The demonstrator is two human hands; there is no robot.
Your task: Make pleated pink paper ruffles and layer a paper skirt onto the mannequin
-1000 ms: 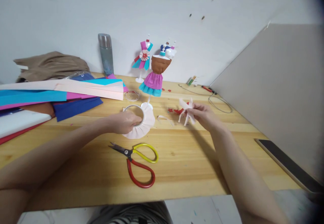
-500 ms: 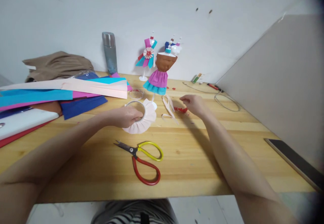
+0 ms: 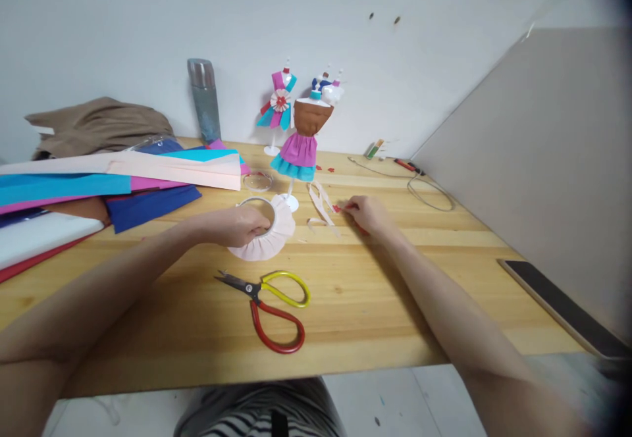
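Left hand [image 3: 241,225] is at the pale pleated ruffle [image 3: 276,234], which lies flat on the bench [image 3: 385,305] around a grey ring [image 3: 273,213]. Fingers are curled together with the tips inside the ring, near its right side; can't tell if they pinch the rim or just press there. Right hand [image 3: 369,213] is low over the bench, right of the ruffle and well apart from it. Its thumb and fingers are drawn together, tips at a small red scrap [image 3: 336,208]; can't tell if it's pinched or only touched. More red shows under that hand, mostly hidden. Pale thin strips [image 3: 322,201] lie between ruffle and right hand, just left of the red scrap. Scissors [image 3: 250,288] sit nearer the person, below the ruffle, blades pointing left, one yellow handle and one red. Behind the ruffle a small dress form [image 3: 313,118] stands upright: brown top, magenta and turquoise skirt, white base just beside the ruffle's far edge. Another form with a rosette [image 3: 280,100] stands farther back, left of it. Far left: layered coloured sheets [image 3: 182,168], with a grey flask [image 3: 206,108] upright behind them near the wall.
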